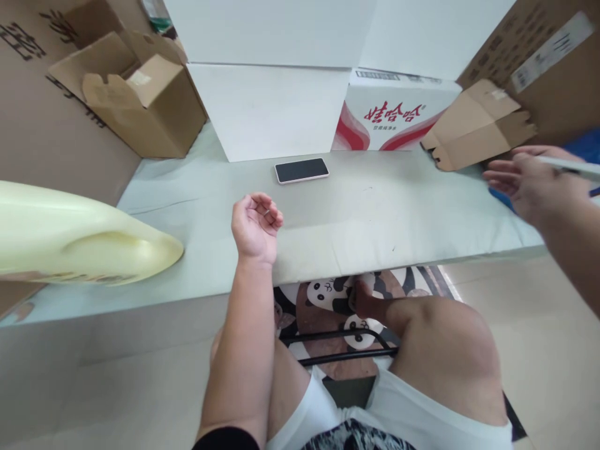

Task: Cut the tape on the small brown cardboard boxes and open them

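Note:
My left hand (257, 226) is raised over the table near its front edge, palm up. Its fingers are loosely curled and the palm looks bare, so the hand is open. Just beyond it a phone (302, 170) with a dark screen and pale rim lies flat on the table. My right hand (539, 181) is at the far right, beside a small cardboard box. Its fingers are bent around a slim white object (574, 167) that runs off the picture edge; I cannot make out its kind.
A pale cloth covers the table (356, 231). White panels (276, 106) and a red-and-white carton (389, 115) stand behind the phone. An open cardboard box (145, 106) is at left, a small cardboard box (478, 128) at right. A pale yellow object (84, 231) juts in from the left.

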Demonstrator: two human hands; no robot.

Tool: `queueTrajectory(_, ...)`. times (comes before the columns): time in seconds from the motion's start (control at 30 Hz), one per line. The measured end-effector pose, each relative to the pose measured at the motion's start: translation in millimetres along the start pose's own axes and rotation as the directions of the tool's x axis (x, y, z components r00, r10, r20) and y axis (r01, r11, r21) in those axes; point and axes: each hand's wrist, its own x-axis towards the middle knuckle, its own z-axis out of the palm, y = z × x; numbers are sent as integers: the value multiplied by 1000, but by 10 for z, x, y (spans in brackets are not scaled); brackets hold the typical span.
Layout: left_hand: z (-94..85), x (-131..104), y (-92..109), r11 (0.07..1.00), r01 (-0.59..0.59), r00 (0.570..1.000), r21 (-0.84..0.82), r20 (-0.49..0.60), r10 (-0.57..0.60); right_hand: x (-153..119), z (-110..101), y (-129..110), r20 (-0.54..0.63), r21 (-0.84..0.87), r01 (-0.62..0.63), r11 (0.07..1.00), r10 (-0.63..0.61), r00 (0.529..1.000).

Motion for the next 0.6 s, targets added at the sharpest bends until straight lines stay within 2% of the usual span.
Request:
queueTrajectory(0.07,-9,-31,41,1000,-7,1000,-29,4,7,-205,7,-85,162,-85,-4,996,18,987)
queueTrajectory(0.13,-39,-63,93,998,-16,1000,-55,5,17,-412,65,-210,350,-150,63,987,-7,937)
queueTrajectory(0.23,-132,-113,220,993,-50,999,-106,-8,49,-733,323,-418,601,-202,206,958,-45,798)
queueTrajectory(0.37,-310,-179,458,979,-85,994,-188,-81,70,-1210,1010,-687,792,-151,417,896,-143,594)
queueTrajectory(0.4,-353,-194,515,975,-86,992,-207,-105,65,-1341,1221,-759,823,-109,483,869,-194,534)
queueTrajectory(0.47,-429,-218,606,970,-84,992,-227,-113,60,-1615,1658,-910,890,15,675,737,-318,326)
queueTrajectory(0.5,-462,-226,639,970,-82,992,-231,-109,58,-1753,1878,-987,916,69,748,660,-339,214)
queueTrajectory(0.53,-491,-232,662,969,-81,993,-235,-107,57,-1888,2099,-1060,931,114,799,591,-343,121)
queueTrajectory(0.6,-545,-236,685,971,-71,994,-227,-95,50,-2148,2542,-1195,930,193,841,506,-366,7)
